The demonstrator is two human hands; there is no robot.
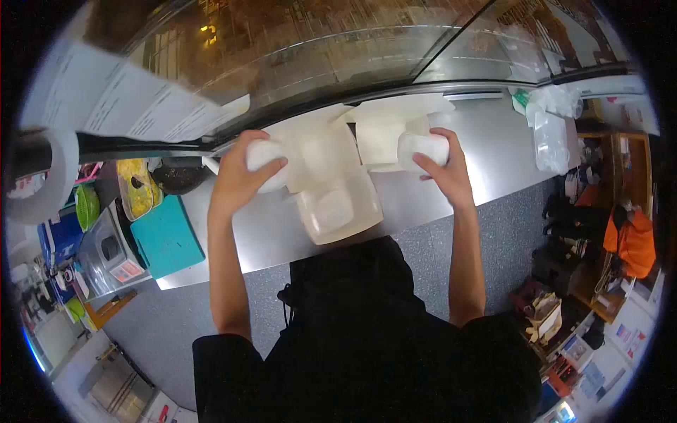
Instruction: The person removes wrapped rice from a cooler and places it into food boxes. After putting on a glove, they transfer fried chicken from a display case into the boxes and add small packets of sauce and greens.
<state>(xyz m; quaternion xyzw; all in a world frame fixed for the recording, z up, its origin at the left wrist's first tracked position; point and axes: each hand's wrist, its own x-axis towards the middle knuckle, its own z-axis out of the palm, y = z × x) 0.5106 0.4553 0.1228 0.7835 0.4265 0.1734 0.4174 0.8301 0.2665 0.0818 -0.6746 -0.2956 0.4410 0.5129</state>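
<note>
Tub (261,154) in my left hand (238,173), second tub (422,149) in my right hand (449,169).
Fingers (252,135) curved round each, open cartons (363,204) between them; light pressure should avoid denting.

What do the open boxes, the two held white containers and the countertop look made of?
Open boxes: probably cream paperboard, matte to faintly glossy; thin folded flaps show. White containers: smooth, rounded and pale; plastic or coated paper, I can't tell which. Countertop: likely brushed stainless steel, as its grey surface throws soft bright reflections.
</note>
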